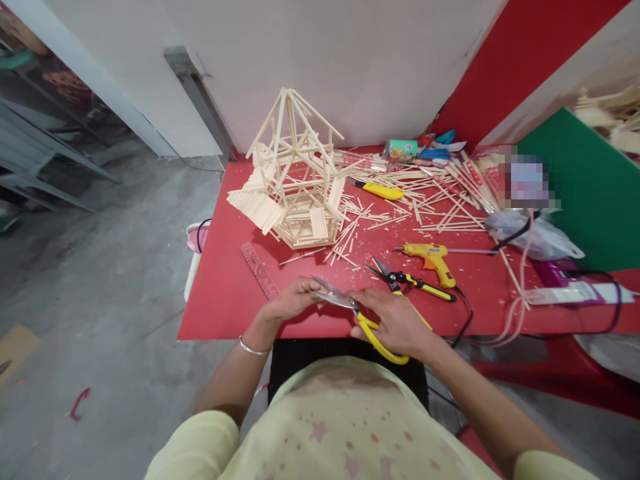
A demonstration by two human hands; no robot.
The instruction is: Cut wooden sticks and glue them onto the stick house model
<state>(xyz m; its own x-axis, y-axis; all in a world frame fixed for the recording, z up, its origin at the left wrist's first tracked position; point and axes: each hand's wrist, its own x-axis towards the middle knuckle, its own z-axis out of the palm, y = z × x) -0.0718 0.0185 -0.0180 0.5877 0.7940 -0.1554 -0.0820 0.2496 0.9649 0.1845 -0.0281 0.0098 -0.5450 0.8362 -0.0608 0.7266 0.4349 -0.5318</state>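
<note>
- In the head view, the right grip (393, 320) is wrapping round the yellow handles of the scissors (340, 299), whose blades are pointing towards the left grip and looking slightly parted.
- The left grip (295, 297) is curling its fingers in close together right beside the blade tips; a small pale bit is seeming to show there, but whether the fingers are holding it I cannot tell.
- The step in hand is looking like trimming a small piece. For a clean cut, the left fingertips should be staying outside the blades' path, the piece should be sitting deep between the blades rather than at the tips, and the right grip should be squeezing slowly.
- Working over the worktop (215, 293) is making sense, as offcuts would then be landing there.
- The stick model (295, 159) is standing upright beyond the left grip, well apart from it. Its bare sticks are rising to a pointed frame, and slatted panels (257, 210) are flaring out at its sides, with much of the frame showing open.
- The clear ruler (259, 270) is lying just beyond the left grip, on its left.
- The cutters (400, 279) are lying just beyond the right grip, and the glue gun (433, 260) is resting farther out to its right.
</note>
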